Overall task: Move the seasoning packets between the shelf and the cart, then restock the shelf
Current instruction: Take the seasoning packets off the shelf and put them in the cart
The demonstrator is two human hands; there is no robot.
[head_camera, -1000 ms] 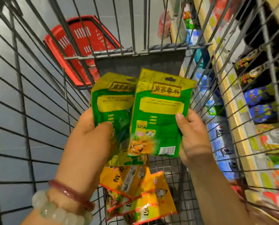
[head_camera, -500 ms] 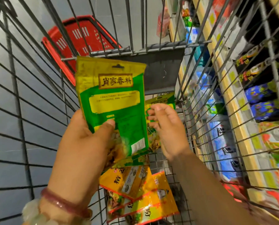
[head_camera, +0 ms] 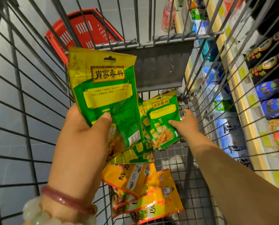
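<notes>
My left hand [head_camera: 82,142] holds a stack of green-and-yellow seasoning packets [head_camera: 106,95] upright inside the wire cart [head_camera: 30,111], thumb pressed on the front one. My right hand [head_camera: 184,124] reaches deeper into the cart and pinches another green packet [head_camera: 164,120] by its right edge, thumb on its face. More green packets lie under it. Orange-yellow seasoning packets [head_camera: 145,190] lie on the cart floor nearer to me.
A grey flap [head_camera: 161,65] hangs at the cart's far end. A red basket [head_camera: 83,31] stands on the floor beyond the cart. Shelves [head_camera: 242,88] with blue, black and yellow packaged goods run along the right, behind the cart's wire side.
The green packet my right hand held a second ago has joined the stack in my left hand. My right hand went down into the cart and took hold of another green packet.
</notes>
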